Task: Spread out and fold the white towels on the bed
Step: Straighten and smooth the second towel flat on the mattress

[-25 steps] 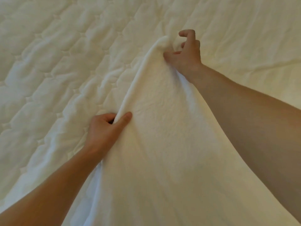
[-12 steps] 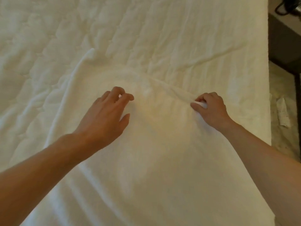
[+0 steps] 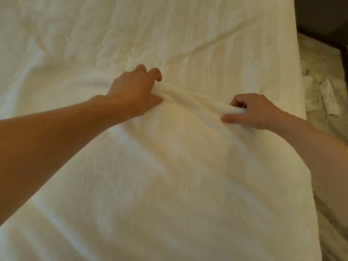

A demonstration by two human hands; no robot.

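Left hand grips a raised fold of the white towel: thumb on the near side, fingers curled over the far side, cloth bunched between them. Right hand pinches the same fold further to the right; thumb extended along the near face, fingers curled round the top of the ridge. Both hands clenched on cloth, neither released.

The fold runs as a soft ridge from one hand to the other, slightly lifted off the surface. Hands well apart along it.

Towel lies on the bed, covering the near and centre part of the view. Near portion mostly flat with shallow wrinkles; its left edge curves away toward the upper left. Far edge of the towel sits at the ridge held by the hands.

Beyond the towel: quilted mattress cover, cream, creased, with a long diagonal crease toward the upper right.

Right of the bed edge: pale marbled floor with two narrow paper slips lying just beside the bed. Print on them too small to read. Dark furniture at top right corner.
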